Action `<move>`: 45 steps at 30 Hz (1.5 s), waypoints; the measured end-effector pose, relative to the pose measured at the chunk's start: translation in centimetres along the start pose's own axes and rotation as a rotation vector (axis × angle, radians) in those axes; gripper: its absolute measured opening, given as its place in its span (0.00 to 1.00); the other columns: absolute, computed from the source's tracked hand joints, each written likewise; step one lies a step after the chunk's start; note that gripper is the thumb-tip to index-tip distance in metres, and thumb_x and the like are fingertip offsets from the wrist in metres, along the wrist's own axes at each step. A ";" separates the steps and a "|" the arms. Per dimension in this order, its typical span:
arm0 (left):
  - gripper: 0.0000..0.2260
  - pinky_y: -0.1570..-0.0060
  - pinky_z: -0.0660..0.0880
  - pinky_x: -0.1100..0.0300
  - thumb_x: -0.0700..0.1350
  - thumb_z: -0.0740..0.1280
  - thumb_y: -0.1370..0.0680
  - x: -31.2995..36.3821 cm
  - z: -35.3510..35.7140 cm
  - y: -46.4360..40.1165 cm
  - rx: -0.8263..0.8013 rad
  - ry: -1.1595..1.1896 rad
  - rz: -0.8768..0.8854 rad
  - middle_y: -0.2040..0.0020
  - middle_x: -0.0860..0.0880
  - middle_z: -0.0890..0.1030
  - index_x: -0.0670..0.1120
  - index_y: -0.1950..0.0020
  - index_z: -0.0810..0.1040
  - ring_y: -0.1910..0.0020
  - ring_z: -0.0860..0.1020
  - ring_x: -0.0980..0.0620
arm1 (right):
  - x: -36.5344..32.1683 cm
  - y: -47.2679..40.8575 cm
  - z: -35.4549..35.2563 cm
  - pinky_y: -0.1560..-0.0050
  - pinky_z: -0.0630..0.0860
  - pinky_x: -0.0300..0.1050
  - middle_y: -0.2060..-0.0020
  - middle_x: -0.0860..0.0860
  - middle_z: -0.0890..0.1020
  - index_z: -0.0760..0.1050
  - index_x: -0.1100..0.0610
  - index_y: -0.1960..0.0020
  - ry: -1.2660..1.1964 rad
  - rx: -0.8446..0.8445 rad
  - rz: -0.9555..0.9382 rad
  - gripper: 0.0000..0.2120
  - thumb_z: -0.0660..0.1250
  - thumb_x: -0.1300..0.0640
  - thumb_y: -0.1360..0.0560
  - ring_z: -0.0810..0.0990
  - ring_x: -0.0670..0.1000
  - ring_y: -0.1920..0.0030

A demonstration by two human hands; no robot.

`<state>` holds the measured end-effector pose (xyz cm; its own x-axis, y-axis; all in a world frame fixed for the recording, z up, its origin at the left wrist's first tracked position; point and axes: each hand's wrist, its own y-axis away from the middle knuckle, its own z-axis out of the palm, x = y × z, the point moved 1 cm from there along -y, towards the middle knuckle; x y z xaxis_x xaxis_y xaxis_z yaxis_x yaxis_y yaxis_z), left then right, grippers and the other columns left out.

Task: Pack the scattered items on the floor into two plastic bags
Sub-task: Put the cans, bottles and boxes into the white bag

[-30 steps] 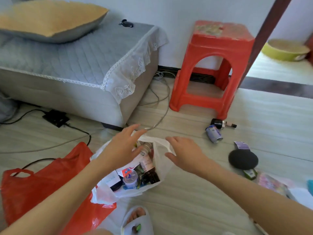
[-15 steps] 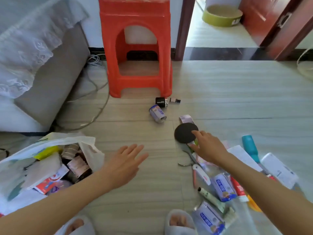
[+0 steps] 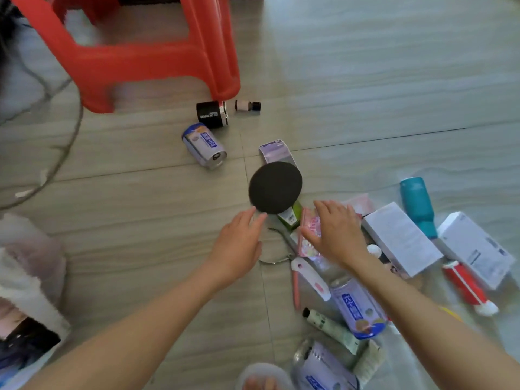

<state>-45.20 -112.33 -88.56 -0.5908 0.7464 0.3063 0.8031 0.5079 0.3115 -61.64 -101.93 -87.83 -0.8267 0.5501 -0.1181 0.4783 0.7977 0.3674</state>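
I see flat round black pad [image 3: 275, 187] just beyond left hand [image 3: 239, 243] fingers [image 3: 254, 218] | right hand [image 3: 336, 235] over pink packet [image 3: 309, 235] beside pad | both hands' fingers straight, loosely together, palms down.

The stool [image 3: 135, 49] is cut off by the top edge, and the bag [image 3: 25, 291] at the left edge is blurred and only partly seen. Packets under the right hand [image 3: 334, 235] are largely covered, and print on the white boxes [image 3: 399, 237] cannot be read.
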 end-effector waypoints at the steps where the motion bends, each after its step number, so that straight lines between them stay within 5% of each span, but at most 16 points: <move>1: 0.27 0.33 0.61 0.54 0.42 0.59 0.23 0.1 0.2 -1.1 0.011 0.019 -0.011 0.25 0.43 0.56 0.45 0.25 0.54 0.27 0.57 0.46 | -0.2 -0.6 0.1 0.29 0.56 0.52 0.32 0.54 0.69 0.61 0.56 0.29 0.003 0.006 0.009 0.30 0.57 0.38 0.24 0.65 0.55 0.31; 7: 0.29 0.34 0.64 0.53 0.41 0.64 0.24 1.0 0.9 -6.1 0.070 0.061 -0.020 0.26 0.41 0.59 0.43 0.25 0.56 0.28 0.60 0.44 | -1.6 -3.4 1.2 0.40 0.64 0.50 0.43 0.53 0.78 0.71 0.56 0.41 0.014 -0.035 0.083 0.22 0.58 0.40 0.25 0.72 0.55 0.40; 11: 0.28 0.62 0.80 0.51 0.32 0.75 0.40 0.6 1.3 -7.9 0.182 0.009 0.106 0.43 0.39 0.79 0.39 0.40 0.76 0.49 0.80 0.40 | -1.7 -4.7 1.1 0.40 0.63 0.51 0.45 0.54 0.79 0.73 0.56 0.43 -0.061 -0.118 0.129 0.18 0.61 0.44 0.25 0.73 0.56 0.41; 14: 0.24 0.68 0.79 0.55 0.30 0.74 0.41 0.1 1.0 -7.9 0.226 -0.055 0.159 0.50 0.41 0.82 0.39 0.46 0.79 0.56 0.82 0.42 | -1.7 -5.5 0.9 0.41 0.64 0.51 0.47 0.56 0.80 0.73 0.58 0.44 -0.155 -0.154 0.189 0.16 0.63 0.49 0.27 0.74 0.58 0.42; 19: 0.14 0.54 0.74 0.49 0.36 0.62 0.25 -0.7 -2.2 -6.1 0.306 0.190 -0.104 0.48 0.43 0.81 0.43 0.41 0.76 0.50 0.78 0.41 | -1.6 -5.1 0.4 0.54 0.68 0.47 0.51 0.58 0.79 0.77 0.58 0.49 -0.303 -0.069 0.231 0.12 0.65 0.54 0.30 0.77 0.59 0.48; 23: 0.11 0.55 0.74 0.52 0.39 0.61 0.23 -2.7 -5.9 -3.8 0.392 0.408 -0.287 0.52 0.40 0.82 0.44 0.42 0.77 0.55 0.79 0.40 | -3.3 -3.4 -1.1 0.46 0.69 0.47 0.45 0.59 0.75 0.75 0.59 0.40 -0.453 0.005 0.188 0.17 0.65 0.56 0.28 0.73 0.59 0.44; 27: 0.10 0.54 0.72 0.55 0.39 0.61 0.24 -5.1 -11.1 0.5 0.393 0.457 -0.369 0.53 0.42 0.82 0.42 0.45 0.79 0.54 0.78 0.43 | -6.8 -1.3 -5.0 0.54 0.68 0.45 0.48 0.61 0.79 0.75 0.62 0.43 -0.544 0.023 0.139 0.15 0.65 0.54 0.26 0.76 0.60 0.47; 35: 0.09 0.71 0.61 0.63 0.38 0.61 0.23 -8.5 -25.0 14.0 0.555 0.358 -0.389 0.72 0.51 0.71 0.44 0.64 0.72 0.66 0.70 0.48 | -18.3 4.2 -15.6 0.58 0.71 0.43 0.55 0.56 0.79 0.75 0.58 0.46 -0.770 -0.004 -0.031 0.12 0.65 0.54 0.28 0.76 0.55 0.55; 40: 0.09 0.58 0.67 0.60 0.40 0.60 0.22 -11.9 -30.9 24.2 0.632 0.323 -0.442 0.55 0.42 0.82 0.41 0.48 0.80 0.56 0.76 0.47 | -27.4 8.0 -19.6 0.63 0.68 0.42 0.61 0.56 0.78 0.78 0.64 0.48 -0.943 -0.085 -0.102 0.12 0.68 0.59 0.29 0.74 0.51 0.63; 45: 0.10 0.58 0.65 0.60 0.41 0.59 0.21 -17.8 -29.1 32.4 0.690 0.377 -0.643 0.56 0.41 0.80 0.41 0.46 0.79 0.52 0.77 0.42 | -35.8 11.0 -20.9 0.63 0.71 0.45 0.68 0.55 0.75 0.77 0.65 0.57 -0.878 -0.145 -0.193 0.07 0.70 0.61 0.31 0.73 0.51 0.68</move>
<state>-10.90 -121.62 -57.76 -0.8163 0.1204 0.5649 0.1232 0.9918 -0.0334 -33.01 -118.00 -60.28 -0.3372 0.4486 -0.8277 0.2640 0.8889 0.3743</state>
